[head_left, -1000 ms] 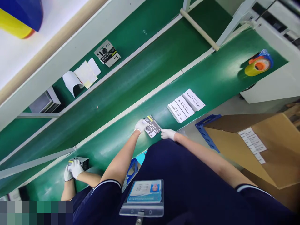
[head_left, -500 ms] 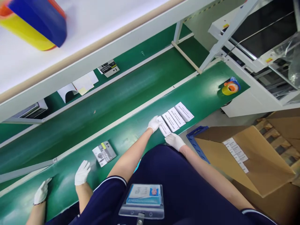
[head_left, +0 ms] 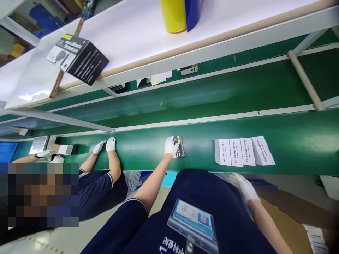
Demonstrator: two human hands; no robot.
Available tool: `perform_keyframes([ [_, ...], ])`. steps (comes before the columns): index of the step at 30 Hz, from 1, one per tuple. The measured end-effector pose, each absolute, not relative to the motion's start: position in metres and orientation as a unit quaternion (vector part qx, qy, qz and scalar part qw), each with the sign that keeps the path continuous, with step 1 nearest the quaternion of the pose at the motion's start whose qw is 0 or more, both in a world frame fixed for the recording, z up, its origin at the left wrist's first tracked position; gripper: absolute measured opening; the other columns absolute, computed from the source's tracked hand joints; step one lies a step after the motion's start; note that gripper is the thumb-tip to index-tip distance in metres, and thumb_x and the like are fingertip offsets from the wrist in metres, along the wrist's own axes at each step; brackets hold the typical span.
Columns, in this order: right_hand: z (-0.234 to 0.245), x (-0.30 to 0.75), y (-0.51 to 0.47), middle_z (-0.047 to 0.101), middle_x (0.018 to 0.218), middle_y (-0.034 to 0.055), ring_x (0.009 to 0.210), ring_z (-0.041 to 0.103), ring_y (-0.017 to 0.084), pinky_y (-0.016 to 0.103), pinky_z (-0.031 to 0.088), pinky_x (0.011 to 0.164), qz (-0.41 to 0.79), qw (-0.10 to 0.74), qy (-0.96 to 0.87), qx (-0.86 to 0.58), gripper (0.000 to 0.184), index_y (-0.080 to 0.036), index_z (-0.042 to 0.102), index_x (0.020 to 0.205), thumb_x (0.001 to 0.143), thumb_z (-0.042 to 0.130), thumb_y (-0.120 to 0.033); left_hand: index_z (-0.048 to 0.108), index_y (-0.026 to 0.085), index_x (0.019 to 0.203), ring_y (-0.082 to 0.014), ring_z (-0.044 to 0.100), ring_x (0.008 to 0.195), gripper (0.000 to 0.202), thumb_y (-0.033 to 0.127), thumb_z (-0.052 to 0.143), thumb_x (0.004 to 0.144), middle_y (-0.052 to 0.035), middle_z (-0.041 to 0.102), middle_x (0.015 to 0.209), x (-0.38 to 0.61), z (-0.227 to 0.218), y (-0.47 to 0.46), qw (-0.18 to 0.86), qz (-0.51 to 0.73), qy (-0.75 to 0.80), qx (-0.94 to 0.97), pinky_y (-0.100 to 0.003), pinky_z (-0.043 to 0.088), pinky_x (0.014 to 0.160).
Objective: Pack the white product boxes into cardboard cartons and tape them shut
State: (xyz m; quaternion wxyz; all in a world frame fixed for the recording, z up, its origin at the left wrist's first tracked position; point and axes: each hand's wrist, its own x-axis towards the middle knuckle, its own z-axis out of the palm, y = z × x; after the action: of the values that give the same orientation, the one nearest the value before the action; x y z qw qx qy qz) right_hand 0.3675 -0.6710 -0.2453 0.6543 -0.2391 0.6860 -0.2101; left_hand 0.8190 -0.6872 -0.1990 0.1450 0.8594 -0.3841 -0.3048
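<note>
My left hand (head_left: 171, 146), in a white glove, lies on a small dark product box (head_left: 179, 146) on the near green table strip (head_left: 148, 150), fingers curled over its left end. My right hand (head_left: 243, 186), also gloved, hangs below the table edge by my dark blue apron, fingers loosely extended and holding nothing. Right of the dark box stands a row of several white boxes (head_left: 243, 151) printed with black text.
A co-worker's gloved hands (head_left: 104, 145) rest on the table to the left, and further left another person's hands (head_left: 50, 156) are beside a box. A large black product box (head_left: 78, 58) sits on the white shelf above. A cardboard carton (head_left: 296, 215) is at lower right.
The view has swung left. My left hand left the white boxes and now rests on the dark box. My right hand has dropped below the table edge.
</note>
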Motion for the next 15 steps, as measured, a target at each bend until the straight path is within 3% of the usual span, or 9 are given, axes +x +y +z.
perform_keyframes([
  [4,-0.248,0.370,-0.679,0.078,0.111,0.0177,0.106,0.076,0.032,0.046,0.059,0.102,-0.142,0.647,0.697,-0.274,0.043,-0.019,0.069,0.107,0.075,0.074,-0.046,0.031,0.011,0.160,-0.0329,0.041,0.150,0.085,0.049,0.062,0.090,-0.0225,0.040,0.162,0.857,-0.208,-0.654,0.110,-0.284,-0.267,0.914,-0.040,0.035,0.121],
  [8,-0.242,0.388,-0.690,0.079,0.109,0.0162,0.102,0.077,0.030,0.044,0.061,0.098,-0.082,0.626,0.674,-0.383,0.040,-0.019,0.072,0.108,0.080,0.068,-0.047,0.015,0.022,0.166,-0.0418,0.044,0.146,0.124,0.075,0.073,0.071,-0.0221,0.017,0.172,0.827,-0.223,-0.659,0.064,-0.312,-0.238,0.918,-0.046,0.045,0.111],
  [12,-0.234,0.400,-0.694,0.080,0.111,0.0107,0.108,0.074,0.028,0.045,0.057,0.102,-0.041,0.584,0.653,-0.480,0.038,-0.020,0.075,0.110,0.085,0.062,-0.047,0.010,0.023,0.167,-0.0429,0.057,0.129,0.133,0.071,0.081,0.065,-0.0238,0.018,0.169,0.785,-0.227,-0.674,0.040,-0.269,-0.266,0.925,-0.048,0.050,0.103],
  [15,-0.230,0.401,-0.693,0.079,0.112,0.0083,0.111,0.072,0.028,0.044,0.054,0.106,-0.029,0.554,0.648,-0.522,0.034,-0.021,0.077,0.107,0.086,0.061,-0.044,0.012,0.025,0.167,-0.0443,0.056,0.123,0.129,0.064,0.083,0.067,-0.0233,0.021,0.166,0.763,-0.223,-0.685,0.027,-0.189,-0.345,0.919,-0.053,0.049,0.099],
])
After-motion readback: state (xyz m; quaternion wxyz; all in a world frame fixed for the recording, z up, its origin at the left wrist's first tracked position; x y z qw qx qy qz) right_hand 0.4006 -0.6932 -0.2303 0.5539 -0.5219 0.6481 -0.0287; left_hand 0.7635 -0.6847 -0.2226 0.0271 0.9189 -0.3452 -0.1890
